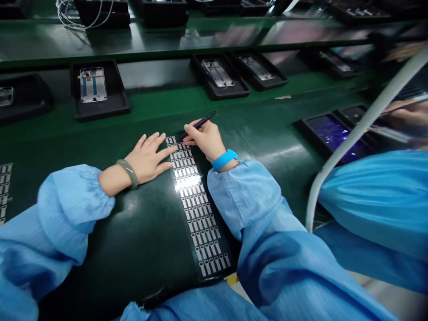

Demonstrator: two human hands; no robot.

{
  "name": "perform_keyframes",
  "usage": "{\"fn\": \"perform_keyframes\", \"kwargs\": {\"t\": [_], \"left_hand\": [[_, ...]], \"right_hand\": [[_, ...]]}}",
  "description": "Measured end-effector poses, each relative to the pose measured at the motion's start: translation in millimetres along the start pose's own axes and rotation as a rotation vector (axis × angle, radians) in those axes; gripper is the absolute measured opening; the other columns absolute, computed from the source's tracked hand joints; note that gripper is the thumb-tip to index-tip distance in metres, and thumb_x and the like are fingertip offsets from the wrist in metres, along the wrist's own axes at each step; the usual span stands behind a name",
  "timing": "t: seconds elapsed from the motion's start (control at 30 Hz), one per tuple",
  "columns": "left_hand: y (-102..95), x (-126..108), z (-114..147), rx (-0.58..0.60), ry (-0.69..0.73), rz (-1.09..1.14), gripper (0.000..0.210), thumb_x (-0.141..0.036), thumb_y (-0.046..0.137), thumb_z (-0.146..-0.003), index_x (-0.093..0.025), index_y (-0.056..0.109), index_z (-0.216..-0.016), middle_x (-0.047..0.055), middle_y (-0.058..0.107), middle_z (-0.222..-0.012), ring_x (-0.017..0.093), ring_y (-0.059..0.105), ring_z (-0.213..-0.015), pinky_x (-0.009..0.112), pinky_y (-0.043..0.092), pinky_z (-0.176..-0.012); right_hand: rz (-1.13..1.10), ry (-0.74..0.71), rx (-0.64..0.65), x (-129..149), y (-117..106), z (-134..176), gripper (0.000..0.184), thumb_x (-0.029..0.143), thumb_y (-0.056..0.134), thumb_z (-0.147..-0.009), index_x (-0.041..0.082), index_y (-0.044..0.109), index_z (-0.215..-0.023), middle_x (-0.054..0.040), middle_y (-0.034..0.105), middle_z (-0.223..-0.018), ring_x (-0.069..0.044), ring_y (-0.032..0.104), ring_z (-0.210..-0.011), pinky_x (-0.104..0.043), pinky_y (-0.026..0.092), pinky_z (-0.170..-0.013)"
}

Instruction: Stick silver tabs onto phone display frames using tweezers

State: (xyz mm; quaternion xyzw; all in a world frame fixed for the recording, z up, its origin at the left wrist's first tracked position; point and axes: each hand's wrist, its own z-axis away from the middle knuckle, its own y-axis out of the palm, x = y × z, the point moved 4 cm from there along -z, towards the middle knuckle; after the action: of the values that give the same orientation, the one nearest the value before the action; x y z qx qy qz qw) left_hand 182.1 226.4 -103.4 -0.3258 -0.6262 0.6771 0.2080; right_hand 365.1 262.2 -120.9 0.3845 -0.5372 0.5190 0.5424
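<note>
A long strip of small pale adhesive-like pieces point(197, 200), set in rows, lies on the green work surface point(133, 249) and runs away from me. My left hand point(147, 156) is spread flat beside its far part, with thumb and forefinger reaching onto the strip. A green bangle point(128, 173) circles that wrist. Pinched in my right hand point(209, 140) is a slim black pen-like tool point(203, 120), slanting down to the left. Its lower end meets the strip's far end, where my fingers partly hide it. A blue wristband point(224, 159) is on my right wrist.
Black trays point(120, 96) with opened phone frames point(218, 73) stand along the back, below a shelf point(167, 38). A white cable point(83, 18) hangs above. At right are a pale curved tube point(361, 127), a tray point(329, 131) and a co-worker's blue sleeve point(377, 196). Another strip point(5, 189) lies far left.
</note>
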Motion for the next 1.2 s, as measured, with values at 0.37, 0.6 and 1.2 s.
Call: {"fn": "perform_keyframes", "kwargs": {"t": [0.37,0.6,1.2], "left_hand": [[13.7,-8,-11,0.006,-0.016,0.023,0.048,-0.053,0.036,-0.093,-0.033,0.046,-0.136,0.011,0.032,-0.151,0.033,0.025,-0.140,0.058,0.013,-0.114],[14.7,-10,-15,-0.004,-0.015,0.023,0.047,-0.053,0.038,-0.092,-0.034,0.047,-0.135,0.011,0.033,-0.150,0.033,0.027,-0.140,0.058,0.014,-0.114],[19.6,-15,-26,-0.016,-0.016,0.057,0.046,-0.052,0.039,-0.092,-0.035,0.049,-0.133,0.008,0.033,-0.150,0.033,0.027,-0.139,0.058,0.014,-0.114]], "right_hand": [[0.014,-0.046,-0.005,-5,0,-5,0.017,0.030,0.065,-0.076,0.016,0.056,-0.080,0.0016,0.062,-0.062,-0.011,0.066,-0.053,-0.019,0.058,-0.049],[-0.006,0.014,-0.017,-8,-3,-11,0.013,0.026,0.063,-0.076,0.016,0.056,-0.079,0.0018,0.061,-0.060,-0.011,0.065,-0.052,-0.021,0.058,-0.047],[-0.020,0.054,-0.033,-10,-12,-16,0.010,0.024,0.062,-0.078,0.016,0.055,-0.075,0.0013,0.060,-0.060,-0.010,0.062,-0.049,-0.019,0.056,-0.045]]}}
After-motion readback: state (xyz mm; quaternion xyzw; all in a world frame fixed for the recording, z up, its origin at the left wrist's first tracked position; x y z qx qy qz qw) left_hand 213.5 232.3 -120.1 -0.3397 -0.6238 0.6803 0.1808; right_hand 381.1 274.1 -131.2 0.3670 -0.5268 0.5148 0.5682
